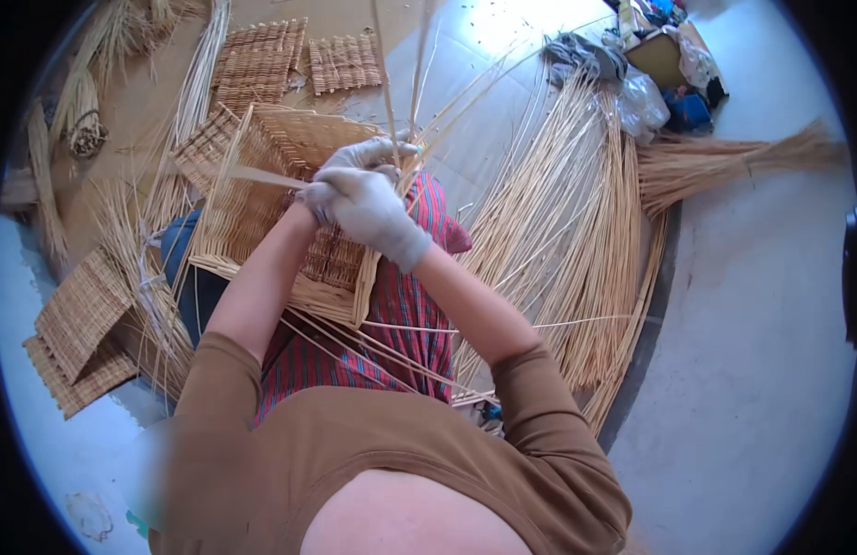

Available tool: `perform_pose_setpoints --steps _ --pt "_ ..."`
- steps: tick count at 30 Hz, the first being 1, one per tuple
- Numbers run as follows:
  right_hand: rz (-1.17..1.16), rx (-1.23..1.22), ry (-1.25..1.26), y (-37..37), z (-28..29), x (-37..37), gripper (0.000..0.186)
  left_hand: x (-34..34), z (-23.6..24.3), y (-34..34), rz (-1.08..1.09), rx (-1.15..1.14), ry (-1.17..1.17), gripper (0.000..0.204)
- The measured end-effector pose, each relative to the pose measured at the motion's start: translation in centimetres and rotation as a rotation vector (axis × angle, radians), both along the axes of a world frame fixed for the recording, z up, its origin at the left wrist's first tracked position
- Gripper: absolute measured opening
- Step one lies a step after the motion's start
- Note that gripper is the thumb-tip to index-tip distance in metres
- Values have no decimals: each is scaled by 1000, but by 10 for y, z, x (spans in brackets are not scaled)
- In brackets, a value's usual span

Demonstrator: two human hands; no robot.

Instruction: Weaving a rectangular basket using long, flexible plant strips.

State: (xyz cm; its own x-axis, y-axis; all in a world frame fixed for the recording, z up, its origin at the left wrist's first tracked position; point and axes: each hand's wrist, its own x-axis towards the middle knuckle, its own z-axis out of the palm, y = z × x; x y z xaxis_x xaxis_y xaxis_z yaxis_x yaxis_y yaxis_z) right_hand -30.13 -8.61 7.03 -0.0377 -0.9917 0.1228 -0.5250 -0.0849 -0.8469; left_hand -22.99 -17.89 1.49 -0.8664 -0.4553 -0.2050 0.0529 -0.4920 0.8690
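Note:
A rectangular wicker basket (227,217) rests tilted on my lap, its open side toward me. Both hands wear whitish gloves and meet at its right rim. My left hand (368,153) reaches over that rim, fingers curled around long reeds (389,88) that stand up from the edge. In front of it, my right hand (359,202) is closed in a fist and partly covers the left. A pale, motion-blurred strip (257,175) sticks out leftward from the right fist. Where the two hands overlap, the fingertips are hidden.
A large fan of loose reeds (577,268) lies to my right, beside a darker bundle (725,166). Woven panels (86,310) lie at left, with more panels (257,60) beyond the basket. Plastic bags and cloth (641,102) sit at the far right.

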Motion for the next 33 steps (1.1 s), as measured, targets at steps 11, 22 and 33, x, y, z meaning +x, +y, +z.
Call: perform_pose_setpoints --steps 11,22,33 --pt "-359 -13 -118 15 -44 -80 33 -7 -33 5 186 -586 138 63" --pt "-357 305 -993 -69 -86 -127 18 2 -3 15 378 -1223 -272 55" --pt "-497 440 -392 -73 -115 -153 47 195 -3 173 -205 244 -298 52"
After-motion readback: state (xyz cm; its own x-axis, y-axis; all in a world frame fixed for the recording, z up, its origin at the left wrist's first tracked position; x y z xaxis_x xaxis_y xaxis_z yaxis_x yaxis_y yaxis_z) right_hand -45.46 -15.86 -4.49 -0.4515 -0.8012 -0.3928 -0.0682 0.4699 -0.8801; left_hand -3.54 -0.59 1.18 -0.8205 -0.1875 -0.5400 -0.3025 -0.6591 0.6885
